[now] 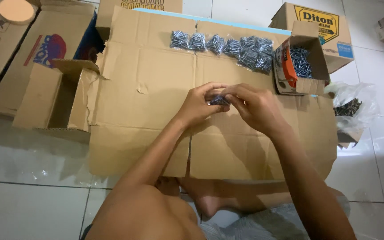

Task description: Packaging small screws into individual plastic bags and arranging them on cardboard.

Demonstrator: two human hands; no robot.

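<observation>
Small packet of screws (pixel 219 101) pinched between both hands above a flattened cardboard sheet (pixel 147 102).

The packet lies directly between the fingertips, its long axis seemingly left to right, though the fingers hide most of it. Left hand (pixel 199 106) and right hand (pixel 254 106) are both closed on it, equally near. Beyond the fingertips sits a row of filled screw packets (pixel 227 46); beyond the right hand's fingers, an open box of loose screws (pixel 301 62).
</observation>
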